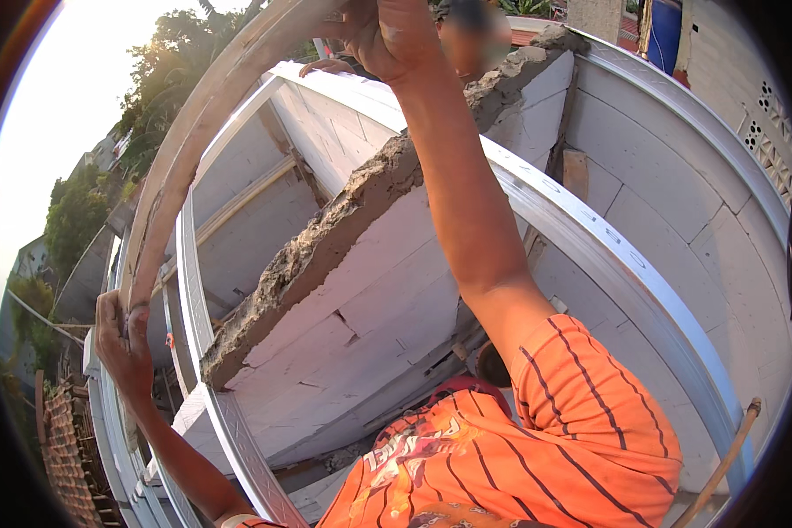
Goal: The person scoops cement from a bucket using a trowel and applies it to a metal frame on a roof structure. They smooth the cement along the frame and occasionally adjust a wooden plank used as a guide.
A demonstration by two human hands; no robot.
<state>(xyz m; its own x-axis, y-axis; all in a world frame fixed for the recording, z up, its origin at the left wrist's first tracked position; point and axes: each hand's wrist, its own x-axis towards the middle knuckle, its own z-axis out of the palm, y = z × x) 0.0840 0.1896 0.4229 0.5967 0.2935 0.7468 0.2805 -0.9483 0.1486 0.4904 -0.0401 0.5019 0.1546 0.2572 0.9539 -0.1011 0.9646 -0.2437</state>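
Note:
A long, weathered wooden board (172,167) arcs across the upper left, bent by the lens. My left hand (125,352) is closed around its lower end, beside the metal framing at the left. Higher up, at the top edge, my right hand (392,40) grips the board with the arm stretched out. Part of that grip is cut off by the picture's edge. Below the board runs a block wall (352,299) topped with rough grey mortar (308,238). A silver metal channel (581,220) crosses over this wall.
Another person's hand (330,66) rests on the far metal beam, near a blurred head (475,35). A curved silver rail (713,114) tops the right block wall (678,211). A thin stick (722,458) stands at lower right; roof tiles (66,449) lie at lower left.

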